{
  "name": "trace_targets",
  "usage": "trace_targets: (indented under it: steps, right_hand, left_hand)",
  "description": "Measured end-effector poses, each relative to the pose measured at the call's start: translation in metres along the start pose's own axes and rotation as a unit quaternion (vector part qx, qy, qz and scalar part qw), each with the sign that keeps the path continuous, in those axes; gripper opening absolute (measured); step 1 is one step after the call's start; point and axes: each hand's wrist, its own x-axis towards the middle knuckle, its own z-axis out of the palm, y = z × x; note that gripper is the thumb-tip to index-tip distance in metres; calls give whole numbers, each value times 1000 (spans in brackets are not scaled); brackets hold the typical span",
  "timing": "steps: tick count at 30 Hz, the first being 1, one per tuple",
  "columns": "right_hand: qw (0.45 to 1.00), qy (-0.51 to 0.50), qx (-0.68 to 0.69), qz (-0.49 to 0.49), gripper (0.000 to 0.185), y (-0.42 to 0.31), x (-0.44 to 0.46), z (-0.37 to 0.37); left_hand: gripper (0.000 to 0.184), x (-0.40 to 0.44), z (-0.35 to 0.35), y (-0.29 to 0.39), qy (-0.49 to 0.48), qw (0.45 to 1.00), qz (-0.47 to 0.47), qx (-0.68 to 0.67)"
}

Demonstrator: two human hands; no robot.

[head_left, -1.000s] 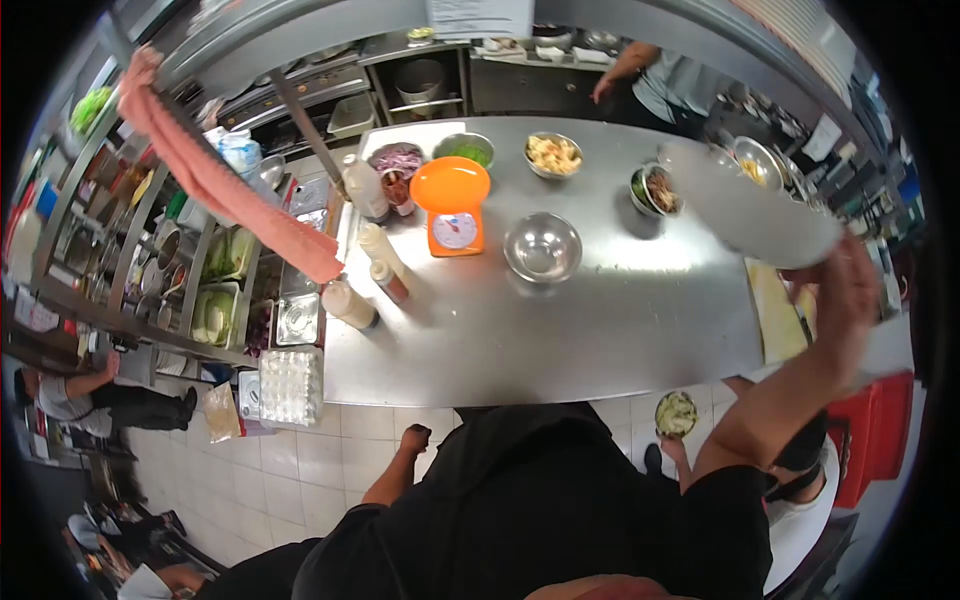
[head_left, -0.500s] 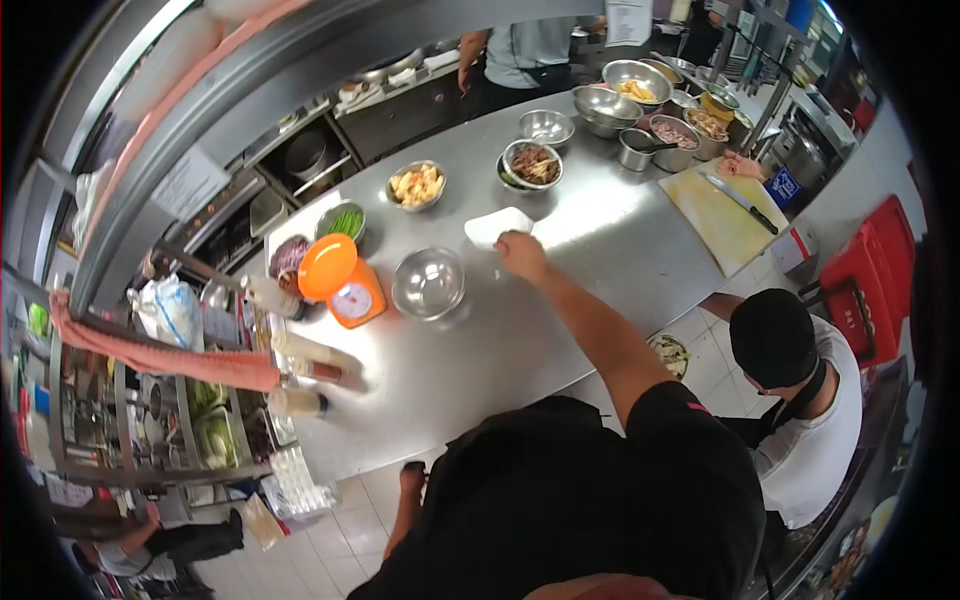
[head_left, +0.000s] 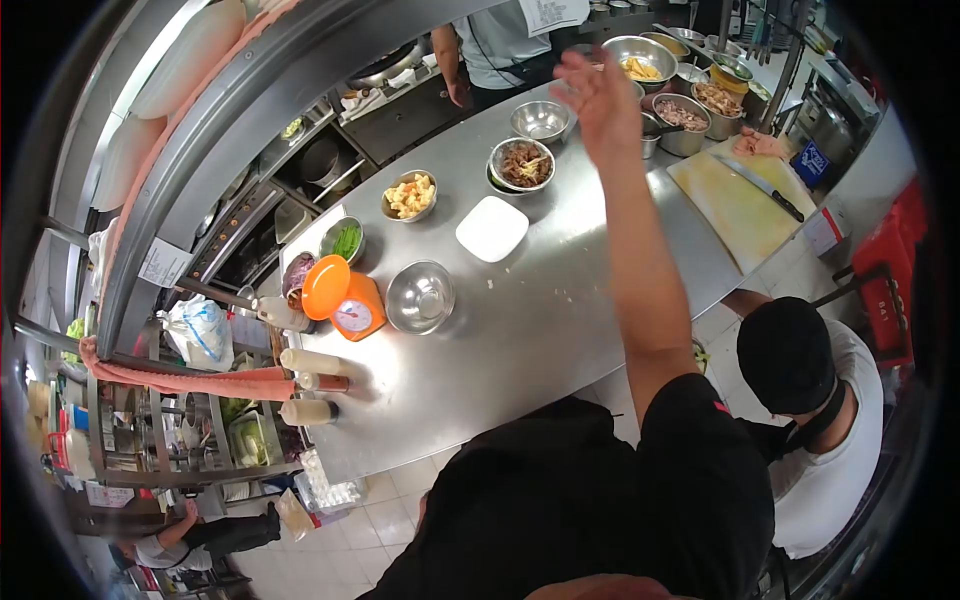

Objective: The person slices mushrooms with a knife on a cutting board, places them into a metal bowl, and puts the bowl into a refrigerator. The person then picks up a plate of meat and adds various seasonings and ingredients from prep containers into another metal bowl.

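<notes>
**Right Hand Up High, Fingers Open, Over the Far Side of the Table**

The right arm comes out of a black sleeve (head_left: 705,440) with a small red mark on it. It reaches far out over the metal table (head_left: 520,330). The right hand (head_left: 607,110) is held up, with its fingers let go and spread apart. It shows in front of the metal bowls at the far side. The small metal bowl (head_left: 541,121) and the big bowl with yellow food (head_left: 640,63) are nearest to it. I cannot tell how high it is over them.

Only a bit of the left hand or arm (head_left: 423,505) peeks out beside the body, so I cannot tell what its fingers do.

The white plate (head_left: 492,229) lies flat on the table. It is between the bowl of brown meat (head_left: 522,164) and the shiny mixing bowl (head_left: 420,297). The orange scale (head_left: 355,308) is just beside the mixing bowl. Its round dial has marks too small to read.

A knife (head_left: 760,187) lies on the cutting board (head_left: 735,215). The blue label (head_left: 811,162) near the board has white writing, too small to read. The paper sheet (head_left: 553,12) at the top has tiny lines of writing. The red bin (head_left: 885,290) has white marks that are too blurry to read.
</notes>
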Motion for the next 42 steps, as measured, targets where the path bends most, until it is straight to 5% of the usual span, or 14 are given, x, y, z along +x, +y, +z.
trace_targets:
  steps: [8,11,20,42]
  right_hand:
    - [999,-33,-36,-20,44,-23,36,43]
    - [997,-34,-70,-16,46,-26,36,48]
    - [994,-25,-102,-22,45,-29,33,58]
    - [994,-14,-101,-50,41,-23,27,69]
  left_hand:
    - [31,54,-11,54,83,991,-29,-101]
    - [26,56,-11,73,34,986,-72,-149]
    - [30,16,12,40,9,999,-21,-47]
    - [36,18,4,48,1,999,-18,-49]
